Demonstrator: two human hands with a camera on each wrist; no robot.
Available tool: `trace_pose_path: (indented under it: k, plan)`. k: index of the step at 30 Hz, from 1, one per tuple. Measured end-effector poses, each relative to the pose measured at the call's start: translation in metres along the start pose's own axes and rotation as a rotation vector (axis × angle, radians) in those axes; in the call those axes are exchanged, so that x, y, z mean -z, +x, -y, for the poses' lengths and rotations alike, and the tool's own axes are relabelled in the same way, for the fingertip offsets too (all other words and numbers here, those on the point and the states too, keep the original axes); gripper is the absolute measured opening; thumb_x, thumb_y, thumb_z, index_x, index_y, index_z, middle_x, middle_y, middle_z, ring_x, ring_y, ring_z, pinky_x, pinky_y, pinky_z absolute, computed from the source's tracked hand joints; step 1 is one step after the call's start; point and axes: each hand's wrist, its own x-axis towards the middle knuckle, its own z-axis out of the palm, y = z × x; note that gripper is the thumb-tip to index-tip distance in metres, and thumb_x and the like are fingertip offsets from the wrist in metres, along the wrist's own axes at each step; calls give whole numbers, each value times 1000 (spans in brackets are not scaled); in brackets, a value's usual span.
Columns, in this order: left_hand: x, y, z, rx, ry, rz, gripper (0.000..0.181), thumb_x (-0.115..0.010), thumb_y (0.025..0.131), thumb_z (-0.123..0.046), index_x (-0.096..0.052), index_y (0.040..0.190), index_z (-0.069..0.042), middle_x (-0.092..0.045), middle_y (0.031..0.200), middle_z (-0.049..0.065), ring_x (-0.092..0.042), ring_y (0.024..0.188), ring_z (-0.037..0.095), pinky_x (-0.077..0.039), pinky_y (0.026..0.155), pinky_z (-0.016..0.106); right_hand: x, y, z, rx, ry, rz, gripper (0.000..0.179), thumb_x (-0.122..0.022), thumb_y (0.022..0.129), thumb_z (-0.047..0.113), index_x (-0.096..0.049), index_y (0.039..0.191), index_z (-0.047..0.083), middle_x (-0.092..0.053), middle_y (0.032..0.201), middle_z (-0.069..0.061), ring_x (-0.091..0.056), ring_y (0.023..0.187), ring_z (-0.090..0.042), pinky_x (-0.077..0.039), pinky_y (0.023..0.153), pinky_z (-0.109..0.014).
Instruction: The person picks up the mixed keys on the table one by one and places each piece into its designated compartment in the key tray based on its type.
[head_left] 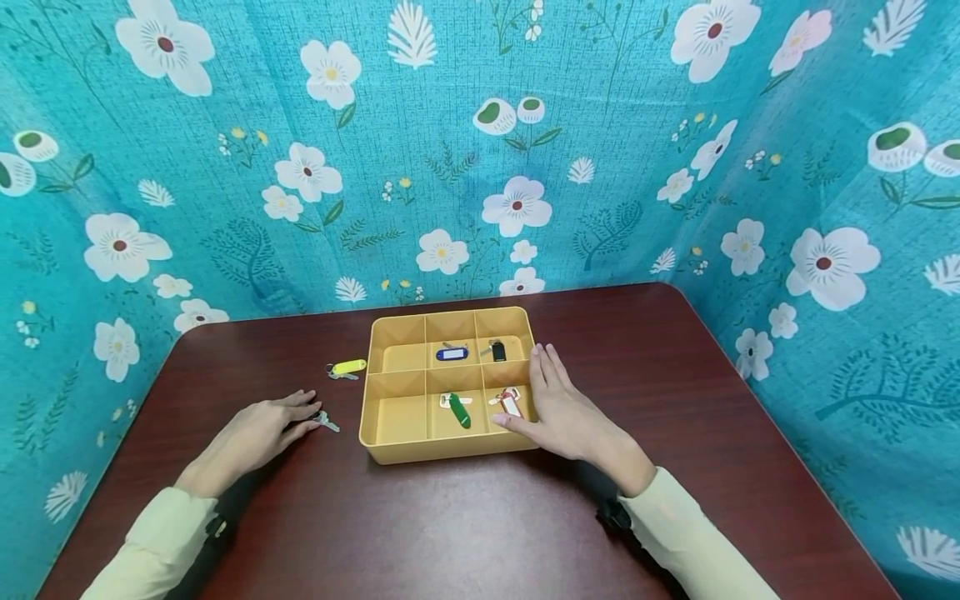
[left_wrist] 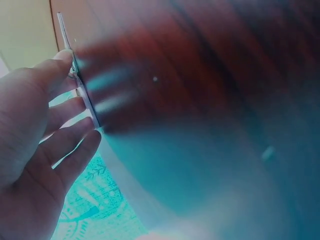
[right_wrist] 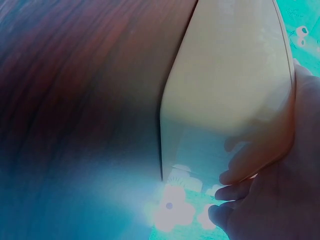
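Note:
At the left, my left hand [head_left: 262,429] pinches a silver key [head_left: 326,422] low over the table. In the left wrist view, a thin strip like a key tag [left_wrist: 90,106] runs between the thumb and fingers; its colour cannot be told. My right hand [head_left: 566,412] rests with straight fingers along the right side of a yellow divided box [head_left: 457,450], thumb over the front rim. Inside are keys with tags: blue [head_left: 452,354] in the back middle compartment, black [head_left: 498,351] back right, green [head_left: 460,410] front middle, red [head_left: 511,404] front right.
A key with a yellow tag [head_left: 348,367] lies on the dark red-brown table [head_left: 450,525], left of the box. Blue flowered cloth [head_left: 420,167] hangs behind the table and along its sides.

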Motion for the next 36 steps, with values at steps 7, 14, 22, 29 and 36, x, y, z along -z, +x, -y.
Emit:
trace_pose_path:
  k: [7,14,22,29,36]
  plan:
    - [-1,-1,-1,-8,-9,-20,40,-79,94,-23,-75,130,-6,-71,135,21,-67,128,43,-59,95,57,-1,0,-1,-2,-5,2,128,-41,88,92,-6,167,-3,2,178,-20,4,167,-37,-23,133,-52]
    - [-1,-3,-2,-40,-21,-50,35,-81,91,-18,-78,124,-6,-75,127,20,-71,122,42,-59,95,58,-2,-1,-1,-5,4,1,129,-40,88,93,-6,167,-3,2,178,-19,5,167,-36,-23,133,-51]
    - [0,-5,-3,-46,-40,-68,29,-82,90,-16,-81,117,-4,-77,122,20,-73,118,42,-59,95,58,-1,-1,0,-12,14,2,129,-40,87,93,-5,167,-2,2,178,-18,4,167,-36,-24,133,-52]
    - [-1,-4,-4,-42,-39,-99,24,-83,88,-12,-83,111,-4,-80,115,17,-76,113,40,-60,93,54,-2,-1,0,-17,21,5,129,-41,87,93,-5,167,-2,1,178,-18,4,167,-36,-24,133,-52]
    - [0,-5,-4,-38,-24,-118,22,-82,89,-10,-83,110,-4,-81,111,16,-77,110,37,-61,90,52,-2,0,-1,-5,12,-2,127,-42,89,91,-7,167,-3,0,178,-20,4,167,-36,-24,133,-51]
